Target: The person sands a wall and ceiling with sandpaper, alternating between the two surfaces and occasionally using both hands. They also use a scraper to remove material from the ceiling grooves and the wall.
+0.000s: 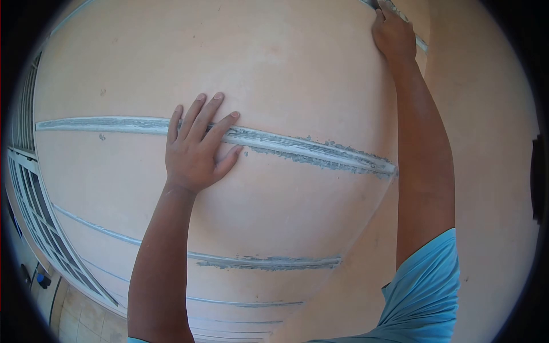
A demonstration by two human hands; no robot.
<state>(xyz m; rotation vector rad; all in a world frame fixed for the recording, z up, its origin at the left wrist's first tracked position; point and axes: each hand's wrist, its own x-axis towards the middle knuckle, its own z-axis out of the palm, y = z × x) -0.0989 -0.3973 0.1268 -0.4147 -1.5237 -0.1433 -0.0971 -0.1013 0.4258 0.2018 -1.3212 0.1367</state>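
My left hand [197, 146] lies flat on the peach wall [274, 86], fingers spread, across a whitish horizontal strip [309, 150] edged with rough grey smears. High at the upper right, near the wall's inner corner, my right hand [394, 34] is closed around a tool with a dark part and a pale, speckled edge [396, 10]. Its kind cannot be made out, as the fingers and the frame's top edge hide much of it. Another whitish strip [422, 44] shows just beside that hand.
Lower down, a second strip [269, 262] with grey smears crosses the wall, and several thinner ones run below it. A side wall [474, 143] meets this one at the right. At the left are a white barred window frame [48, 223] and a tiled floor [80, 314].
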